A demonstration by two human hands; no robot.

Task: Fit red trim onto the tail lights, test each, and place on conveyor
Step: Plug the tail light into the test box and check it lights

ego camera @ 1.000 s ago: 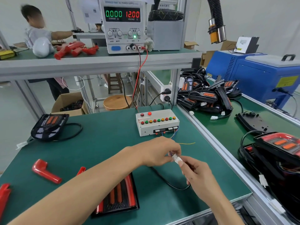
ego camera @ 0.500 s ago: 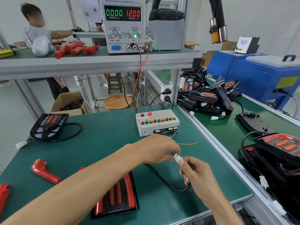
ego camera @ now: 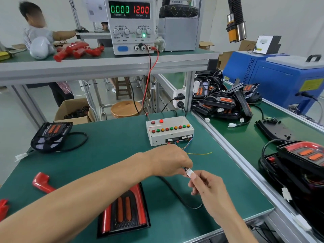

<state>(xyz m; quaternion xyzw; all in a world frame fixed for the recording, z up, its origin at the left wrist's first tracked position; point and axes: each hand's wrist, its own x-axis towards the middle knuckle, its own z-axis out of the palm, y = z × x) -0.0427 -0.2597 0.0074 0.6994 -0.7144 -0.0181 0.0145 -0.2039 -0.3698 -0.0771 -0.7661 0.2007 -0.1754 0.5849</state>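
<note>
A tail light with red trim [ego camera: 123,213] lies flat on the green mat near the front edge, partly under my left forearm. Its black cable [ego camera: 177,193] loops right and up to a white connector [ego camera: 189,172]. My right hand [ego camera: 208,188] pinches that connector. My left hand [ego camera: 171,163] pinches the tester's wire plug against it, the two meeting end to end. The white test box [ego camera: 169,132] with coloured lamps stands just behind my hands. A loose red trim piece [ego camera: 42,183] lies at the left. An untrimmed tail light [ego camera: 50,135] sits at far left.
The power supply [ego camera: 130,25] on the upper shelf reads 0.000 A and 12.00 V. More red trims [ego camera: 77,50] lie on that shelf. The conveyor [ego camera: 245,137] at right carries piled tail lights [ego camera: 222,102] and a trimmed one [ego camera: 303,158]. A person works at back left.
My hands have stayed together at the connector, with only small shifts. The readout stays at 0.000 A.
</note>
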